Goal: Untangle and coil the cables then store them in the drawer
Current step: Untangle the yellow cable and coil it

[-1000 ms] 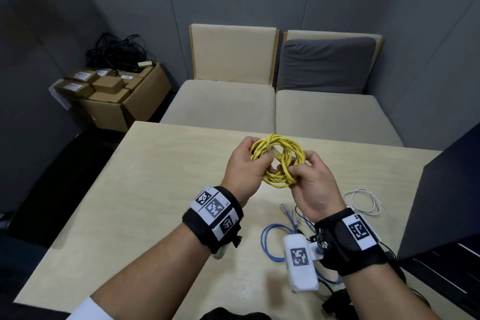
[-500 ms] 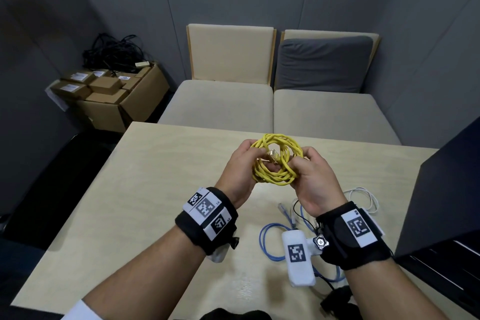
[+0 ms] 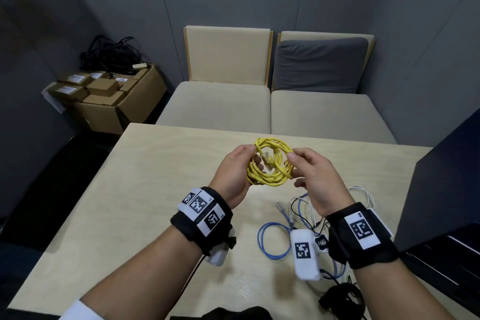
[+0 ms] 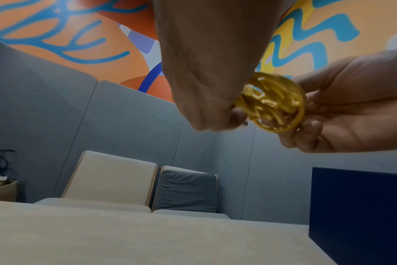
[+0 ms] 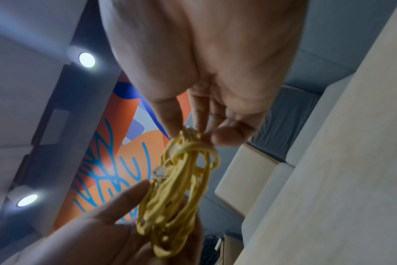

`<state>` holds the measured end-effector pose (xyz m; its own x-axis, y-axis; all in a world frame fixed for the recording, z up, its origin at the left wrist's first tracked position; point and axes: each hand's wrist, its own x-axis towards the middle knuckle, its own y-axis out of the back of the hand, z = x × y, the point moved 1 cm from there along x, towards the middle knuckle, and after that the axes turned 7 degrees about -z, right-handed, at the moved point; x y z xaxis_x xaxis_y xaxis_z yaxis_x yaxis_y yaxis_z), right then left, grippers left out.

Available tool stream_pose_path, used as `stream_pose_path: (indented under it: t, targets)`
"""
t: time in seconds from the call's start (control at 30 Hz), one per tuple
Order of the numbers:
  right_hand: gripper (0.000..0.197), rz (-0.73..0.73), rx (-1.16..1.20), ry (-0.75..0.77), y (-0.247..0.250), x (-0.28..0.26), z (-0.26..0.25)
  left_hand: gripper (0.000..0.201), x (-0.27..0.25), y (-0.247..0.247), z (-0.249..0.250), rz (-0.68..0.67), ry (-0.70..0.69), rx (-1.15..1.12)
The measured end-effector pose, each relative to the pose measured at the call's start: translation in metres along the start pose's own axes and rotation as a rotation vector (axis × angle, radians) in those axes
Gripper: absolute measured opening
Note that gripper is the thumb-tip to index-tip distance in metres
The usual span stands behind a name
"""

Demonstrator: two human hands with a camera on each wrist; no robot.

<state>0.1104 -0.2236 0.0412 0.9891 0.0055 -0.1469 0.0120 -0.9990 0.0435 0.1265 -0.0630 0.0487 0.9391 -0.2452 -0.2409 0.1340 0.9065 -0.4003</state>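
A yellow cable (image 3: 270, 163), wound into a small coil with a clear plug in its middle, is held up above the light wooden table (image 3: 155, 189). My left hand (image 3: 235, 171) grips the coil's left side, thumb on top and fingers behind. On the right side my right hand (image 3: 309, 171) pinches it between thumb and fingertips. From the right wrist the coil (image 5: 179, 188) hangs from the right fingertips (image 5: 193, 129). The left wrist view shows the coil (image 4: 272, 102) between both hands. A dark blue drawer cabinet (image 3: 441, 189) stands at the table's right.
Below my right wrist lie a blue cable (image 3: 272, 241), a white cable (image 3: 363, 195) and a black cable (image 3: 342, 296) on the table. Two beige seats (image 3: 220, 106) stand behind the far edge. Cardboard boxes (image 3: 109, 96) with black cables sit at the back left.
My hands have drawn slightly apart, so more of the coil shows between them. The right hand now holds it with its fingertips instead of wrapping round it.
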Motion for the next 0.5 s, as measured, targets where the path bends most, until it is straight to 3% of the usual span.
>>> stream_pose_path:
  t: [0.17,0.5]
  targets:
    - [0.009,-0.011,-0.015,-0.032,0.004,0.002,0.012,0.023,-0.004,0.005,-0.005,0.021,0.055,0.216]
    - [0.011,0.075,0.035,-0.166,0.0,-0.039,0.056,0.029,-0.024,0.039,-0.038,-0.104,0.113,0.469]
